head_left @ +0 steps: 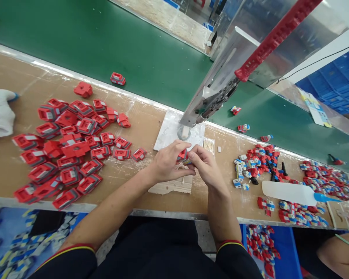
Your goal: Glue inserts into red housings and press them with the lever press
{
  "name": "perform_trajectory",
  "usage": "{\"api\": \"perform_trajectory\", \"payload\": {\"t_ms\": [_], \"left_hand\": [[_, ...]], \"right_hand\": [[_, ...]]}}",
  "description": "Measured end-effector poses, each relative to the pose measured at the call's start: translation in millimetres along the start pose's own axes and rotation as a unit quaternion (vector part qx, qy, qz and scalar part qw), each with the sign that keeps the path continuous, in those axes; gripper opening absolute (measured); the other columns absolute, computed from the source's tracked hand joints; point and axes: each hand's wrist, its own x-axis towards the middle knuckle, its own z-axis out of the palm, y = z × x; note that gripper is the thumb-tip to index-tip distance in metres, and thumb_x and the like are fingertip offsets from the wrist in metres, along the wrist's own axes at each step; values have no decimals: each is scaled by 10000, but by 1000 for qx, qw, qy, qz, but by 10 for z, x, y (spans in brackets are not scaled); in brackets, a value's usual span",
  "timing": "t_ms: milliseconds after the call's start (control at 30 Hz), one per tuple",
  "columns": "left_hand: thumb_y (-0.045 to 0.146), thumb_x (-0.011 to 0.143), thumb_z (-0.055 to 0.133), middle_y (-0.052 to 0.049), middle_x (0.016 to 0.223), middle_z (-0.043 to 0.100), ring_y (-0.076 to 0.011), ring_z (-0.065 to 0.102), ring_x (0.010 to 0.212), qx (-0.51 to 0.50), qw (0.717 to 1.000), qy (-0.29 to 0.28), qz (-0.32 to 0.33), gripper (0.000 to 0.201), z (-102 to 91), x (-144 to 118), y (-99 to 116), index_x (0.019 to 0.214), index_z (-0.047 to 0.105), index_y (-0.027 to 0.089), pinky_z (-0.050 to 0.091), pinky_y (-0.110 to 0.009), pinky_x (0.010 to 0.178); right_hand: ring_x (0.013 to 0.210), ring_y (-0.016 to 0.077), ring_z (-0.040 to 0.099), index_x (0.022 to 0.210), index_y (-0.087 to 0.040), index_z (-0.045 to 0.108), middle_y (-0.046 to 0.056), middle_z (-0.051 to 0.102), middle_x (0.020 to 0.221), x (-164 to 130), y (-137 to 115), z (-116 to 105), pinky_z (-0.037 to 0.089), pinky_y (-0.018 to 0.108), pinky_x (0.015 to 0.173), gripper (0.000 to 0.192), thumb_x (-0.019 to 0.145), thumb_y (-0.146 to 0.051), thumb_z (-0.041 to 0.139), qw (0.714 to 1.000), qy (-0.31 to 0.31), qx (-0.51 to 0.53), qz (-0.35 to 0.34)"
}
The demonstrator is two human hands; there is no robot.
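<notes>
A small red plastic part (pixel 182 154) shows between my two hands, mostly covered by the fingers. My left hand (pixel 169 162) is closed around it from the left, thumb and forefinger curled. From the other side my right hand (pixel 205 166) pinches at the same part with bent fingers. Just beyond the hands is a metal base plate (pixel 170 130) with a pale round fixture (pixel 184 133), under a lever press with a red handle (pixel 273 38). A torn piece of cardboard (pixel 174 186) lies beneath my hands.
Red and grey plastic shells (pixel 72 147) are heaped on the left of the bench. Small red, white and blue parts (pixel 257 161) lie right, near a white bottle (pixel 289 193) with a blue nozzle. A green conveyor belt (pixel 61 42) runs behind. Another person's arm (pixel 341 248) shows at lower right.
</notes>
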Motion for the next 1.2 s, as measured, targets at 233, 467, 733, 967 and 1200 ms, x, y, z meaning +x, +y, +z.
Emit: {"api": "perform_trajectory", "payload": {"t_ms": [233,467,733,967,1200], "left_hand": [[409,871,812,-59,1100,683,-171,674,810,-18,996,13,-85,631,-101,0,-41,1360,447,250,565,-321,759],[264,838,795,-92,1206,626,-194,648,963,72,990,3,-122,510,-478,273,-362,1231,472,231,566,-372,887],[142,754,850,-88,1175,654,-203,646,963,76,985,-54,-149,474,-343,697,-545,1193,690,215,578,-363,848],[140,689,852,-58,1042,738,-188,672,912,35,985,2,-170,440,-180,700,-646,1062,623,182,538,-336,851],[106,662,829,-83,1078,770,-212,682,938,17,986,-9,-166,413,-6,723,-639,1029,654,181,527,-348,825]], "right_hand": [[480,87,509,828,-217,621,-48,565,620,48,79,-89,401,221,445,539,941,-744,610,993,37,-83,-69],[775,106,649,1474,-414,501,65,578,1408,526,-499,-711,555,271,638,628,922,-502,786,842,285,-190,-418],[909,135,696,1597,-391,353,99,596,1433,1080,-970,-850,575,245,661,661,1025,-597,614,821,238,-253,-453],[895,126,718,1503,-365,468,41,659,1329,872,-1287,-486,575,207,628,517,1049,-592,569,841,207,-228,-445],[918,133,747,1426,-349,584,21,654,1303,671,-1261,-416,603,227,661,452,1032,-570,611,846,184,-207,-456]]}}
